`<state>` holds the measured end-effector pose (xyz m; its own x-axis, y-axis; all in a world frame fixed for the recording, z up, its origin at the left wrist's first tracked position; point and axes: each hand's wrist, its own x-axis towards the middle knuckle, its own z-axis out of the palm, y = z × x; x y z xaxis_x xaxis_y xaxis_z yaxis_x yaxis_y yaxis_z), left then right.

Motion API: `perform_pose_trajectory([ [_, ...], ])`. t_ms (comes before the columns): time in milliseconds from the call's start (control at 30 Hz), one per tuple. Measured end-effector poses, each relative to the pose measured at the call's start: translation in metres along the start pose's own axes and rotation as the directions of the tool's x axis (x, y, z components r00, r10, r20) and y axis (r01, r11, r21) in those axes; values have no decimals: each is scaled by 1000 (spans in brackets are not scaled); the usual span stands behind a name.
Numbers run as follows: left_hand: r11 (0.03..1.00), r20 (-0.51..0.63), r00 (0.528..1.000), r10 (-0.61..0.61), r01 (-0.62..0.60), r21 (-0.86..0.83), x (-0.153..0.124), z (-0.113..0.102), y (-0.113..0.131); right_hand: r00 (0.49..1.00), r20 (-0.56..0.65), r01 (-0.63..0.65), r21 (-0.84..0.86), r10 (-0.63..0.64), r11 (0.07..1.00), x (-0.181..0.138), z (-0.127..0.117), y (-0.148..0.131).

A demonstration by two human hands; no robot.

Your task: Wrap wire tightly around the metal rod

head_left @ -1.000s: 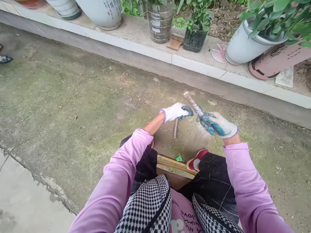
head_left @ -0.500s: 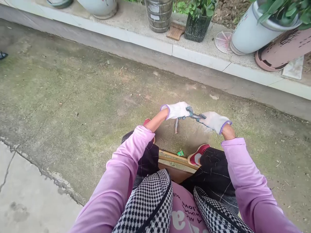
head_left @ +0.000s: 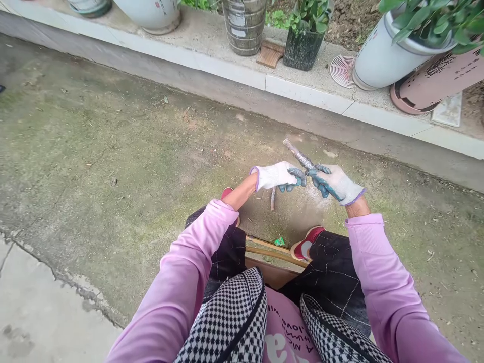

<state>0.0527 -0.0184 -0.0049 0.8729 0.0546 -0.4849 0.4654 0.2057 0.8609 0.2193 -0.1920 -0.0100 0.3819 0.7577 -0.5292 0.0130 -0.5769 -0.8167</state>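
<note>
My right hand (head_left: 338,184), in a white glove with a blue-grey coated palm, is closed around a stick wound with silvery wire (head_left: 301,155). The stick's bare end points up and left, away from me. Close beside it, my left hand (head_left: 282,175), gloved alike, has its fingers curled together by the wound part. Whatever those fingers pinch, perhaps the wire's end, is too small to make out. Below my left hand, a short wire-wrapped piece (head_left: 273,199) shows on the ground, its upper part hidden by the glove.
Potted plants line a low tiled ledge (head_left: 227,70) ahead, among them a white pot (head_left: 385,50) and a dark square pot (head_left: 304,48). A small green wrapper (head_left: 279,241) lies between my red shoes, by the wooden bars (head_left: 272,249) under me.
The stick has swung from lying level between both hands to a tilt in my right hand, its end now showing. My left hand has come off that end.
</note>
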Motion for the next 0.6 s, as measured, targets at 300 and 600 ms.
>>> perform_pose_trajectory([
  [300,998,56,998,41,-39,-48,-3,3,9,998,-52,-35,-211,25,977,-2,6,-9],
  [600,996,54,995,84,-82,-46,5,9,-3,997,-67,-55,-356,33,933,1,7,-13],
])
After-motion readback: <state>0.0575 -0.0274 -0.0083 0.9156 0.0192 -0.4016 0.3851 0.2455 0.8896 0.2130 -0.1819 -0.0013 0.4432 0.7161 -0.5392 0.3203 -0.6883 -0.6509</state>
